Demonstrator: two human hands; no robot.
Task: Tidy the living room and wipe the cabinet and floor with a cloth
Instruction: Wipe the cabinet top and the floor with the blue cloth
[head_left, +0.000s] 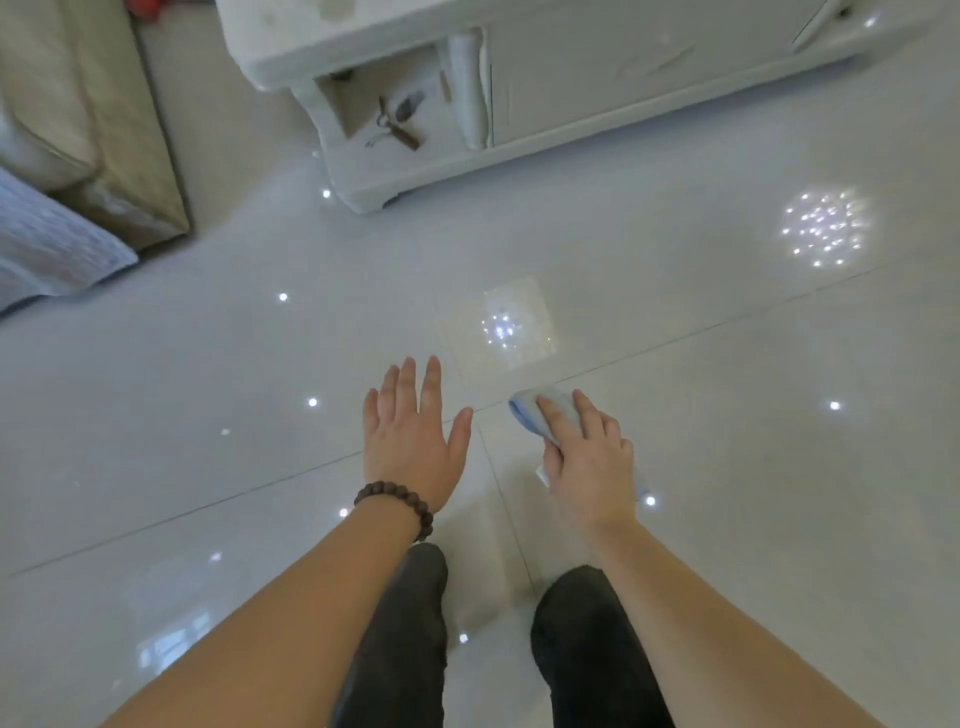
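Cloth, light blue: on floor below cabinet, under right hand, fingers curled gripping it. Left hand: beside cloth, fingers spread, holding nothing.

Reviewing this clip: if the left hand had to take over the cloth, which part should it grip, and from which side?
Probably the bunched front end of the cloth, reached from the left. That end sticks out free past the right hand, which covers the rest; the open left hand lies just beside it.

Open floor spreads ahead and to both sides; cabinet blocks beyond, sofa far left.
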